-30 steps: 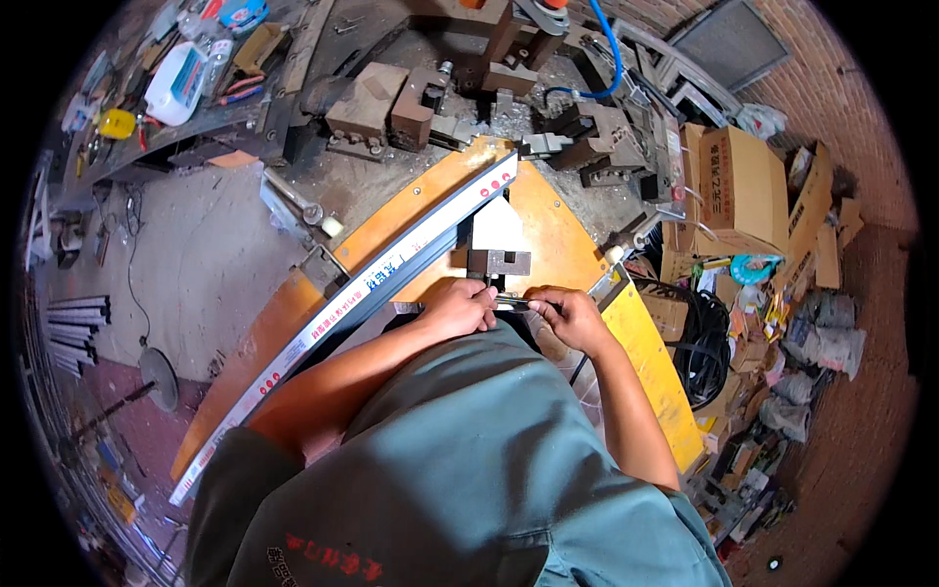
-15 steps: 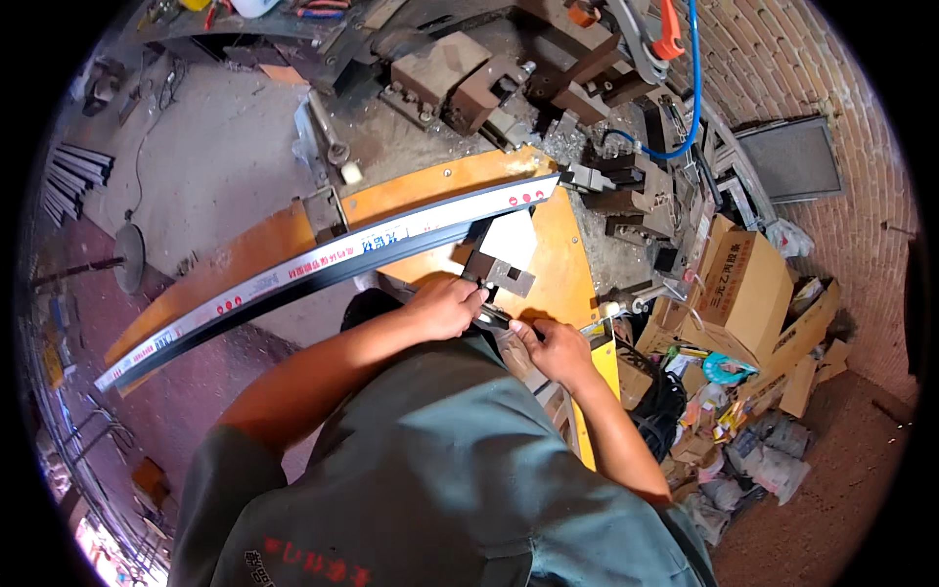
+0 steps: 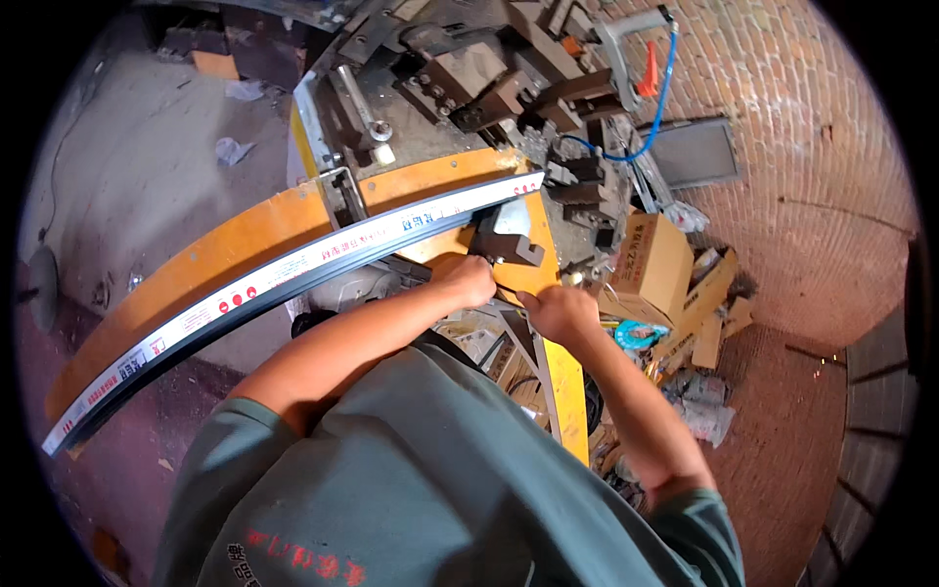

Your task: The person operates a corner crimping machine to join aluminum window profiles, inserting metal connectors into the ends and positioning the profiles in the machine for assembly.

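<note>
My right hand point(image 3: 561, 313) is closed round a thin dark rod point(image 3: 507, 290), its knuckles up, near the board's front edge. My left hand point(image 3: 468, 282) sits just left of it with its fingers curled at the near side of a brown notched metal block point(image 3: 513, 248). The left fingertips meet the block and the rod's far end; what they grip is hidden. Beyond my left forearm lies a long dark metal profile point(image 3: 313, 256) with a white printed film on its face. It rests across an orange curved-looking board point(image 3: 196, 256), its right end beside the block.
Heavy brown metal blocks point(image 3: 474, 73) crowd the bench behind. A ratchet-like wrench point(image 3: 364, 106) lies at the back left. A blue hose point(image 3: 661, 108) hangs near the brick wall point(image 3: 773, 117). Cardboard boxes point(image 3: 649, 269) and scraps are at right, beside a yellow frame point(image 3: 569, 406).
The view has shifted and turned. My right hand has turned over so its knuckles face up, closed on the rod. My left hand stays at the block.
</note>
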### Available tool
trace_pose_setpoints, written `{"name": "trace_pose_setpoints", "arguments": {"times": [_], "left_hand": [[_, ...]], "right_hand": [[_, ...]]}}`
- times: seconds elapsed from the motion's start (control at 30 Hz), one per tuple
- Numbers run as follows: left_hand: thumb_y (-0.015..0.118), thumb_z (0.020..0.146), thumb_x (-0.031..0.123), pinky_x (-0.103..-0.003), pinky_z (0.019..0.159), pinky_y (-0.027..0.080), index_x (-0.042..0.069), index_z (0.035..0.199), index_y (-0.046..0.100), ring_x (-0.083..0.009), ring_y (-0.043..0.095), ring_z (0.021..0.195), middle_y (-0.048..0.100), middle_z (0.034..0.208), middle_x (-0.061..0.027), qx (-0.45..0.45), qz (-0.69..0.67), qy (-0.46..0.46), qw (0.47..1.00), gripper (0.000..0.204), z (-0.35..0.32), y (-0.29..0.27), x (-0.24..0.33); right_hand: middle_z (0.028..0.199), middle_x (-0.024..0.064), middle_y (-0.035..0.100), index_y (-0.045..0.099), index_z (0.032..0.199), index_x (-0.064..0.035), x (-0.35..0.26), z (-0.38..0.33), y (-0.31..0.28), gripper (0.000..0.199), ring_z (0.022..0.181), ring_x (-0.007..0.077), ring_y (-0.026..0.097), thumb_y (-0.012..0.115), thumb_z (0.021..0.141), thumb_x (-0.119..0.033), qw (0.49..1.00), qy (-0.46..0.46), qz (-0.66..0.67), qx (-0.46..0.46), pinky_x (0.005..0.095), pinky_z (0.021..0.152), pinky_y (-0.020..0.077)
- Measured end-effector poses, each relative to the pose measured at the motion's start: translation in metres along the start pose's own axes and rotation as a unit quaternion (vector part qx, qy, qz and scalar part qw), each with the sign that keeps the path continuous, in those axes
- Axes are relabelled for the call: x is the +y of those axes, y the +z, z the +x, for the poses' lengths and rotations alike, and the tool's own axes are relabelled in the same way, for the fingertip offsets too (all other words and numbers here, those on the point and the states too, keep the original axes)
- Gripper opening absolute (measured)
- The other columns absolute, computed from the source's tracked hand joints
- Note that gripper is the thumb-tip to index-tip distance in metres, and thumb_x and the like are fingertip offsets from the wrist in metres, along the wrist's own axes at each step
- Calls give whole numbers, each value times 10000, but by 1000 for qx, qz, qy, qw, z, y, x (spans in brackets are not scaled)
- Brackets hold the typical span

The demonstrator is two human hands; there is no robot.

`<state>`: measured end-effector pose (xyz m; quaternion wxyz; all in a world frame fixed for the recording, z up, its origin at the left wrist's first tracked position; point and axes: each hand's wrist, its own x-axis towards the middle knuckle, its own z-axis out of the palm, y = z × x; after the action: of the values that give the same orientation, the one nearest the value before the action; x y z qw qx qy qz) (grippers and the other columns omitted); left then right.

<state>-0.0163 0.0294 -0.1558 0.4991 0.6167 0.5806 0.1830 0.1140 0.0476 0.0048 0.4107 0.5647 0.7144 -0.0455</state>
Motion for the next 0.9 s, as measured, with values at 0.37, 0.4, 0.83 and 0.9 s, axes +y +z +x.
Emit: {"name": "trace_pose_setpoints", "arguments": {"times": [0.37,0.4,0.83,0.9], "left_hand": [[558,914,184,-455,878,582,-38,1112,739,-344,732,1052,751,1115,-204,-75,-39,-86,993,348,-12,-39,22],[555,916,188,-456,873,582,-35,1105,742,-341,735,1042,756,1092,-200,-75,-40,-88,992,347,-14,-39,20],[466,1020,304,-449,785,569,29,844,754,-291,742,773,734,694,-103,-36,-75,-76,994,435,-19,-22,12],[452,1042,344,-446,757,561,43,786,736,-279,728,693,707,628,-91,-11,-60,-81,995,486,-19,-15,12]], "right_hand": [[861,164,741,770,872,-79,-14,-11,-17,501,854,368,723,562,987,-520,995,-28,-56,77,477,780,573],[854,158,740,771,871,-86,-13,-10,-12,491,849,365,722,569,985,-519,995,-32,-55,83,478,777,572],[663,199,642,764,865,-33,42,34,58,532,634,368,649,675,946,-551,952,-105,286,42,435,631,517],[764,193,705,784,983,-60,43,32,68,474,731,369,699,671,958,-520,922,-178,324,113,427,704,546]]}}
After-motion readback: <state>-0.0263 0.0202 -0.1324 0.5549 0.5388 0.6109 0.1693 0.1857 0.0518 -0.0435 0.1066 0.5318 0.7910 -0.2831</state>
